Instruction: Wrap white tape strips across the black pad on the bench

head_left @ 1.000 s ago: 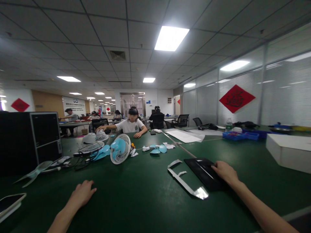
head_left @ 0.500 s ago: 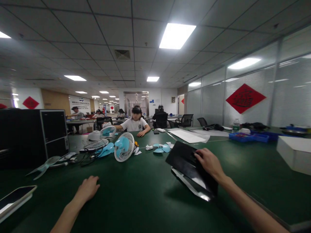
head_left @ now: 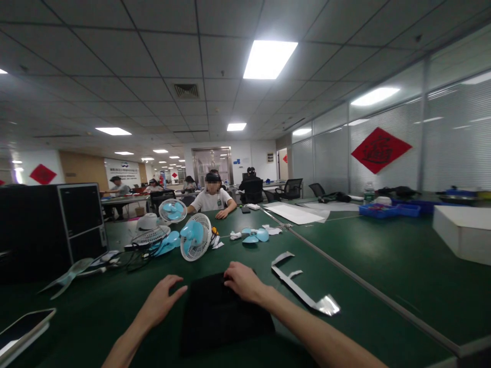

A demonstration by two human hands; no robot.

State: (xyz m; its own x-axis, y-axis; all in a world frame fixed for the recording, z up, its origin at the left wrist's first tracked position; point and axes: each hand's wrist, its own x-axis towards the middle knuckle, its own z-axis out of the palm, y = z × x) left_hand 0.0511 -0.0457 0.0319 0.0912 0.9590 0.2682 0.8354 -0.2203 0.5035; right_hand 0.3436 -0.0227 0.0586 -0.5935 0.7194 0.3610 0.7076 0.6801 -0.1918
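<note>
Touching black item [head_left: 218, 322]: right hand [head_left: 245, 282] | green tabletop [head_left: 364, 250] | lit ceiling light [head_left: 270, 60]

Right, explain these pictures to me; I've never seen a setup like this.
There is no machine here: a person works bare-handed, and the view comes from one camera worn on their head, looking forward and down. On the green tabletop lies a flat black piece. The right hand is on its far edge; whether it grips is hard to tell. The left hand is open, apart from the piece, holding nothing. To the right lies a whitish strip. Farther off are a white fan grille with blue blades and a loose blue fan blade.
</note>
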